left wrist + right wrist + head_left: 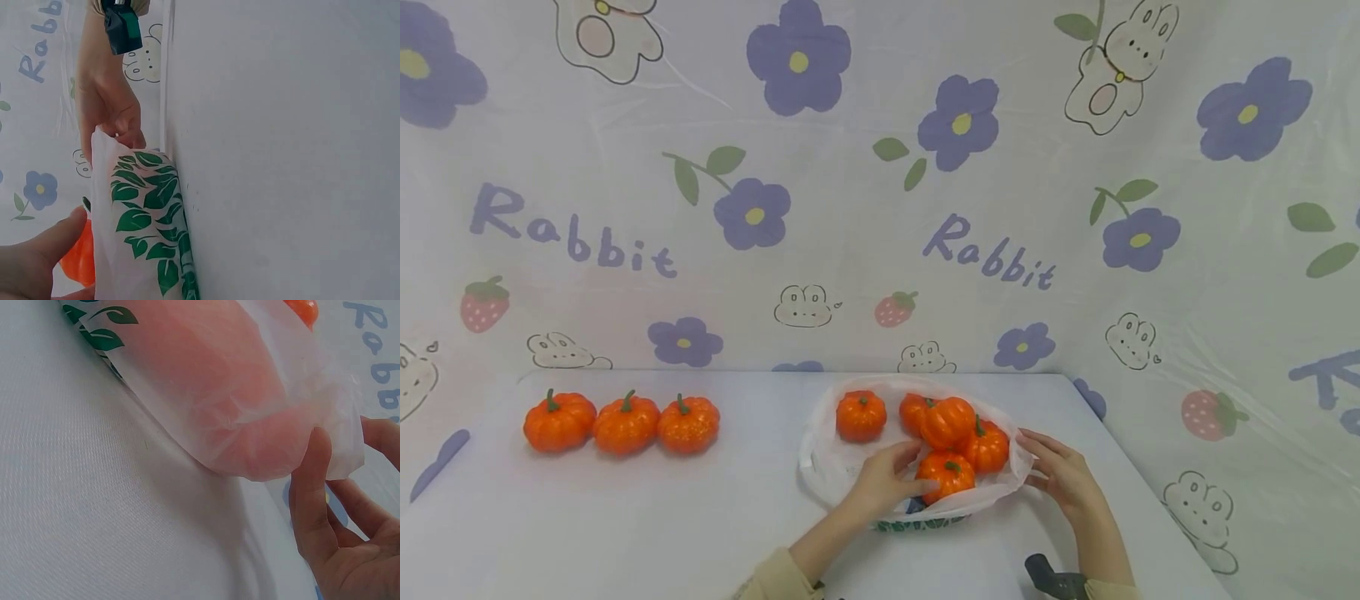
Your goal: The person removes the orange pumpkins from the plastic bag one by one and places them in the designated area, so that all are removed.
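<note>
A white plastic bag (820,475) with green leaf print (147,215) lies wide open on the table, holding several small orange pumpkins. My left hand (880,482) reaches over its near rim and holds the front pumpkin (953,477), thumb on the near side and fingers on the far side. At the bag's right edge, my right hand (1067,473) pinches the plastic between thumb and fingers, as the right wrist view shows with the hand (340,550) close up. Inside, one pumpkin (861,415) sits apart at the left; another (948,423) rests against its neighbours.
Three more pumpkins stand in a row at the table's left: a left one (560,423), a middle one (627,425) and a right one (688,427). Behind the white table (625,533) hangs a printed cloth (842,250). A dark device (1056,577) sits on my right wrist.
</note>
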`<action>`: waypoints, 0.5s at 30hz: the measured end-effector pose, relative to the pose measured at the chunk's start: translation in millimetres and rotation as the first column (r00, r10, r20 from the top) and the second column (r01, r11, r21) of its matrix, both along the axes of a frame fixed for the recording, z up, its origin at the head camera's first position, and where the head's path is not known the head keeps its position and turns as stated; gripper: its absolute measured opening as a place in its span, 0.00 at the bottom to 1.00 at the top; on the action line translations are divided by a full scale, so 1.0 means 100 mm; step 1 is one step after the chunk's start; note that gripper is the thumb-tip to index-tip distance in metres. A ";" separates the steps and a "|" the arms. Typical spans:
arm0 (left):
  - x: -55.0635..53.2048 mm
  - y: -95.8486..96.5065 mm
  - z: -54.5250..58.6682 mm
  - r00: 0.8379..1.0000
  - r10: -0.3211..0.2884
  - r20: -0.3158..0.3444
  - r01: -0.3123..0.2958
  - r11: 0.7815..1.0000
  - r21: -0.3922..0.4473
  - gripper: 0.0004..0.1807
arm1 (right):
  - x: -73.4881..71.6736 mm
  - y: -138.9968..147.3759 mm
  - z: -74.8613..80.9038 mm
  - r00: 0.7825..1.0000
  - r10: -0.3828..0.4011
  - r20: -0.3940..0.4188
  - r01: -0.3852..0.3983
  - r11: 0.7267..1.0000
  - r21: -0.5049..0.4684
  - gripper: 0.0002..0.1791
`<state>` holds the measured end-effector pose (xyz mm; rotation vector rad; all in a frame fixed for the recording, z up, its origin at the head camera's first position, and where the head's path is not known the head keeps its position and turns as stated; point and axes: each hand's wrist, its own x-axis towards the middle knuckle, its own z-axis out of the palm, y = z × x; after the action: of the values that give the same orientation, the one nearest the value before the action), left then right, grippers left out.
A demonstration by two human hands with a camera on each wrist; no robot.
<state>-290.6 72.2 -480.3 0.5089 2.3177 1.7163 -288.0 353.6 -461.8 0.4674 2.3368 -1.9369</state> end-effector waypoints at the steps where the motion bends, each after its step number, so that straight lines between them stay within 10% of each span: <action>1: 0.00 0.01 -0.01 1.000 0.001 0.004 -0.001 1.000 0.001 0.36 | 0.00 0.00 0.00 1.000 -0.001 0.000 0.001 1.000 -0.001 0.41; 15: -0.01 0.08 -0.06 0.999 -0.053 -0.004 0.053 0.998 -0.020 0.39 | 0.01 -0.01 0.01 1.000 0.005 0.000 -0.005 1.000 0.008 0.41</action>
<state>-291.2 80.4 -486.2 0.5660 2.3000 1.6686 -287.1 352.2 -460.8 0.4614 2.3439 -1.9262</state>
